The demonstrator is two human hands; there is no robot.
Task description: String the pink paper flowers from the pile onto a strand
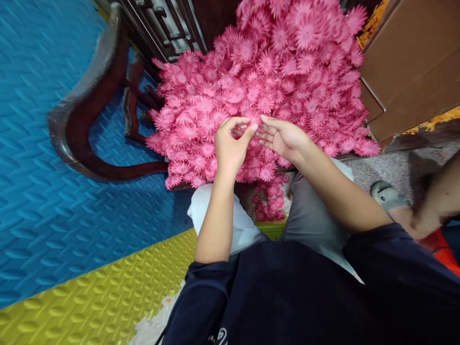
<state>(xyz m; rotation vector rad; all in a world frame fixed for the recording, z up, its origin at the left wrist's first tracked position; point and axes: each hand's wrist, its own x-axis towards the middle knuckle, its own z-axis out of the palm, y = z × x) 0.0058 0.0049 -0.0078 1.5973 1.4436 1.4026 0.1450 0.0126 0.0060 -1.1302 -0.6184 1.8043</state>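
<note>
- Dark blue shirt (287, 297) is closest to me, with some white letters (222, 335) low on its left part.
- My legs, in pale grey pants (316, 211), are just past the shirt, one left and one right.
- My left hand (232, 146) is over the near part of a big pile of pink flowers (215, 105). Its fingers bend round and its thumb points to the right. I can't tell if it pinches a flower.
- My right hand (287, 139) is just beside it, palm showing, fingers loose and pointing left. I can't tell if its fingertips hold a flower.
- Pink petals show between my two hands, but they blend into the pile.
- More pink flowers lie low down, between my knees, near a bright green thing (273, 229).
- On the left, a curvy dark wood arm (86, 143) sits over a bumpy blue mat (36, 191). Nearer is a yellow mat (89, 297).
- On the right stands a brown box (413, 62), with orange stuff (373, 24) by it.
- Nearer on the right is another person's bare skin and a grey shoe (388, 194).
</note>
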